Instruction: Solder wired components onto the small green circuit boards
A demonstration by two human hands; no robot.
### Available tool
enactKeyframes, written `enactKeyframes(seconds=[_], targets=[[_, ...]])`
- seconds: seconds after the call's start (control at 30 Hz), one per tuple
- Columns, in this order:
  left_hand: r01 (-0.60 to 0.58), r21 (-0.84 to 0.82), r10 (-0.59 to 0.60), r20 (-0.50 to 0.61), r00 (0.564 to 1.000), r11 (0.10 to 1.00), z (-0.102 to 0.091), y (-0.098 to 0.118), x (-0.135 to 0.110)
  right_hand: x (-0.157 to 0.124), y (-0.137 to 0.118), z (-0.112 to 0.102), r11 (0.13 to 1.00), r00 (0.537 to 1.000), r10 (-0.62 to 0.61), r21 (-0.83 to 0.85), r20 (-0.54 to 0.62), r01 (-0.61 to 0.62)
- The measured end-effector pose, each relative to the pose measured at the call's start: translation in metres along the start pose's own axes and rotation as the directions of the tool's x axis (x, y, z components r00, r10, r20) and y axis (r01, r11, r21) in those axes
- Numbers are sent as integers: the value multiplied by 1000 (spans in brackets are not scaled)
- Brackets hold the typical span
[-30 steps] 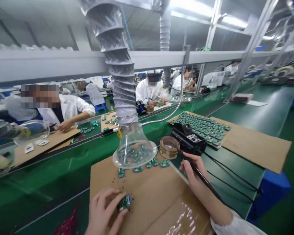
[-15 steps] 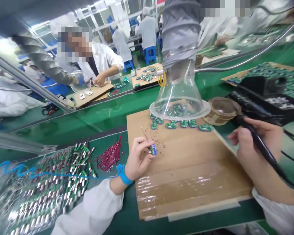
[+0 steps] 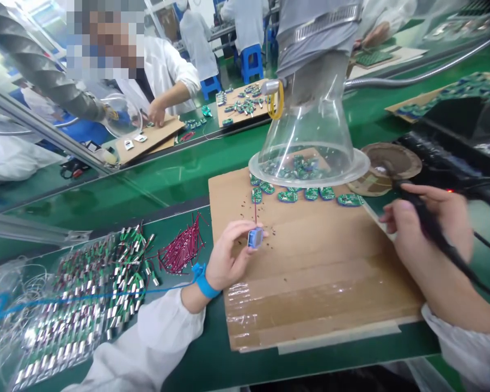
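Left hand point(image 3: 228, 258): fingers point(image 3: 237, 231) pressed together, pinching a small circuit board point(image 3: 255, 237) at the fingertips. Board has a blue part on it and a thin red wire point(image 3: 255, 209) sticking up. Right hand point(image 3: 430, 234): fingers point(image 3: 412, 190) curled around a black soldering iron point(image 3: 453, 262), well apart from the board. Both hands sit over a taped cardboard sheet point(image 3: 310, 296), small dark bits scattered near the board. Row of green circuit boards point(image 3: 288, 196) along its far edge, more under a clear plastic fume hood point(image 3: 310, 125). Round tin point(image 3: 387, 169) just right of the hood. Blue wrist strap point(image 3: 206, 286) on left wrist. Green tabletop point(image 3: 188, 365) left of the sheet carries red wires point(image 3: 182, 250) and rows of wired parts point(image 3: 93, 294). Across the line, a co-worker's hand point(image 3: 157, 112) rests on another cardboard sheet point(image 3: 147, 141); people in white coats point(image 3: 247, 24) beyond, blue stools point(image 3: 251, 65).
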State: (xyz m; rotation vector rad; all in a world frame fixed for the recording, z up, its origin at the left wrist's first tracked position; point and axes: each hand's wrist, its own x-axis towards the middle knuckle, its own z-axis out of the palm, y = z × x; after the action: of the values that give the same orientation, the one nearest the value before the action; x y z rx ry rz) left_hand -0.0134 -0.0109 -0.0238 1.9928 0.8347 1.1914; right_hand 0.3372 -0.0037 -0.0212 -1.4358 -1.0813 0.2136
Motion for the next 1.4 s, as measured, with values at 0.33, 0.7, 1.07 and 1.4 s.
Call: enactKeyframes(seconds=[0.33, 0.7, 1.07, 1.4], targets=[[-25, -281, 14, -44, 999, 959, 6, 2, 1, -3, -16, 0, 999, 998, -26, -33, 55, 28], [-102, -5, 102, 4, 995, 995, 2, 4, 3, -3, -16, -1, 997, 996, -60, -34, 70, 63], [-160, 319, 162, 20, 987, 934, 3, 11, 12, -4, -23, 2, 996, 991, 13, -93, 136, -1], [1, 611, -68, 86, 994, 791, 4, 10, 15, -2, -17, 1, 998, 994, 25, -63, 110, -18]])
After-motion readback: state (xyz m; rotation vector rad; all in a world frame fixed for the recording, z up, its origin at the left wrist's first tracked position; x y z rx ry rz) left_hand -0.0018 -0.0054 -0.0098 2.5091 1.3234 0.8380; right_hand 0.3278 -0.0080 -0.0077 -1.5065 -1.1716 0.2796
